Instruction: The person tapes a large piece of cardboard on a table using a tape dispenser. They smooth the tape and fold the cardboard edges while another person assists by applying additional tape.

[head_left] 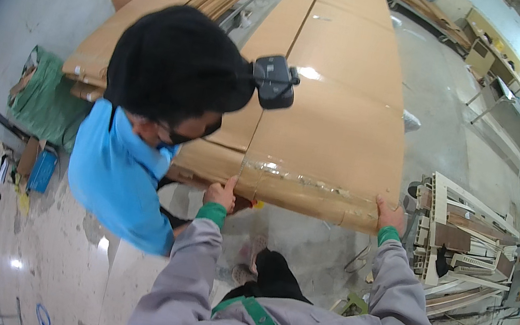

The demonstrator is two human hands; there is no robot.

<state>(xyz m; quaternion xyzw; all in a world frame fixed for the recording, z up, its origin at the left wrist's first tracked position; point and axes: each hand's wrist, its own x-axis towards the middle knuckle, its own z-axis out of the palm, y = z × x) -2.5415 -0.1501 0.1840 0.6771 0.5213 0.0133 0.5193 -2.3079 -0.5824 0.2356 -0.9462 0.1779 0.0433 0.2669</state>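
A long flat cardboard package (335,113) stretches away from me, its near end wrapped in shiny clear tape. My left hand (220,196) is closed on the left corner of that near end, beside a dark gap. At the opposite corner, my right hand (391,217) grips the package's right edge; its thumb lies on top and the other fingers are partly hidden. Left of the gap lies another cardboard package (220,153), partly covered by a co-worker (126,174) in a blue shirt and black cap with a small camera on it. The co-worker's hands are mostly hidden.
More flat cardboard packages (155,5) are stacked at the far left, above a green sack (45,98). To my right stands a pile of pale frames and strips (470,234). A metal-legged table (510,106) is farther back on the right.
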